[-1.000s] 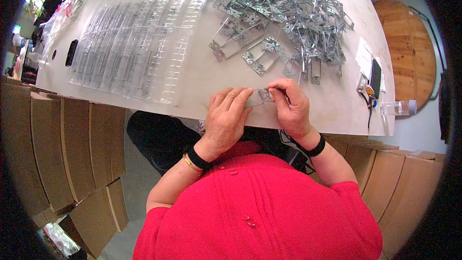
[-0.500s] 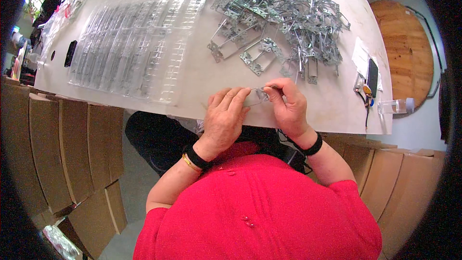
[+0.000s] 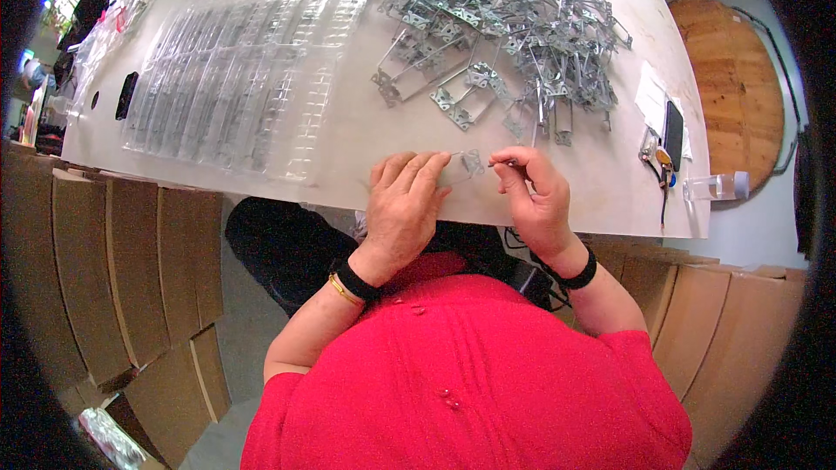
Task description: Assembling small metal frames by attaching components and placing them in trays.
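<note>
Head view: A person's left hand (image 3: pixel 402 209) grips one end of a small silver metal bracket (image 3: pixel 473 163) near the front edge of a white table (image 3: pixel 366 113), while the right hand (image 3: pixel 540 198), just beside it, pinches a tiny dark piece (image 3: pixel 494 164) between thumb and forefinger; a heap of grey metal brackets (image 3: pixel 496 13) lies beyond.

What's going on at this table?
A person in a red top is handling small metal parts at a white table. The left hand holds a bracket at its fingertips. The right hand pinches a small dark thing, too small to make out, just beside the bracket. Beyond the hands lies a heap of brackets, and to the left is a clear tray with what look like metal pieces in its slots.
</note>
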The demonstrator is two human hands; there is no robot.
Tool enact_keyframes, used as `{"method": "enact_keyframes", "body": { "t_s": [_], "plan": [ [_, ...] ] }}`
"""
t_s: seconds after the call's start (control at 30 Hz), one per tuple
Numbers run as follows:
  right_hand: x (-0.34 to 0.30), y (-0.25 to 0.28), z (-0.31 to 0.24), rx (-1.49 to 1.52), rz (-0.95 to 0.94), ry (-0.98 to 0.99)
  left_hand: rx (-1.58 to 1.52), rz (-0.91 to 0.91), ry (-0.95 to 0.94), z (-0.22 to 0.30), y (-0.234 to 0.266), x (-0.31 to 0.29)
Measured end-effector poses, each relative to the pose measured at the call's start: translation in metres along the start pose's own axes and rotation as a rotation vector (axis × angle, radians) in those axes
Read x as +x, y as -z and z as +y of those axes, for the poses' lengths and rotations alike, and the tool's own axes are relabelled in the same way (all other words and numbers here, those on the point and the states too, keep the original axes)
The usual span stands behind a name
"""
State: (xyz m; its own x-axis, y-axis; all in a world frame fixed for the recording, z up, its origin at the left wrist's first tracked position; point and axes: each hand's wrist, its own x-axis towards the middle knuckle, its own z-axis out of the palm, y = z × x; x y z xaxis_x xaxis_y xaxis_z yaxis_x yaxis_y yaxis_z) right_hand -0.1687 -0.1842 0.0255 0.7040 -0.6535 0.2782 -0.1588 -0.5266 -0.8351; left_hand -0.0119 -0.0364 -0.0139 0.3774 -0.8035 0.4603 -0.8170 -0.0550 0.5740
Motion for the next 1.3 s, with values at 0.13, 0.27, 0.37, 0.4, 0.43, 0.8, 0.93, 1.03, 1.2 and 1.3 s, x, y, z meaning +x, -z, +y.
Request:
{"method": "enact_keyframes", "body": {
  "t_s": [0.13, 0.27, 0.37, 0.4, 0.43, 0.8, 0.93, 1.03, 1.2, 1.3],
  "plan": [
    [-0.005, -0.002, 0.004, -0.031, -0.001, 0.011, 0.005, 0.010, -0.006, -0.001, -0.001, -0.001],
    [-0.007, -0.006, 0.008, -0.028, 0.006, 0.027, -0.007, 0.014, -0.005, 0.001, 0.001, 0.000],
    [-0.006, -0.006, 0.007, -0.008, 0.000, 0.005, -0.009, 0.012, -0.006, 0.000, 0.000, 0.000],
    [-0.006, -0.006, 0.007, -0.008, -0.001, 0.005, -0.012, 0.011, -0.007, 0.000, 0.000, 0.001],
    [-0.006, -0.006, 0.006, -0.010, -0.005, 0.000, -0.016, 0.010, -0.009, 0.000, 0.000, 0.001],
    [-0.001, -0.007, 0.001, -0.101, -0.016, 0.084, 0.001, 0.022, -0.008, -0.001, -0.002, 0.001],
    [0.002, -0.009, 0.000, -0.125, -0.011, 0.130, -0.014, 0.022, -0.009, -0.002, -0.003, 0.000],
    [0.004, -0.011, -0.002, -0.139, 0.003, 0.199, 0.007, 0.020, -0.017, -0.002, -0.003, 0.000],
    [0.004, -0.009, -0.006, -0.171, -0.030, 0.217, -0.008, 0.012, -0.014, -0.001, -0.002, 0.000],
    [0.002, -0.009, -0.004, -0.181, -0.046, 0.184, -0.022, 0.010, -0.009, -0.002, -0.001, 0.000]
  ]
}}
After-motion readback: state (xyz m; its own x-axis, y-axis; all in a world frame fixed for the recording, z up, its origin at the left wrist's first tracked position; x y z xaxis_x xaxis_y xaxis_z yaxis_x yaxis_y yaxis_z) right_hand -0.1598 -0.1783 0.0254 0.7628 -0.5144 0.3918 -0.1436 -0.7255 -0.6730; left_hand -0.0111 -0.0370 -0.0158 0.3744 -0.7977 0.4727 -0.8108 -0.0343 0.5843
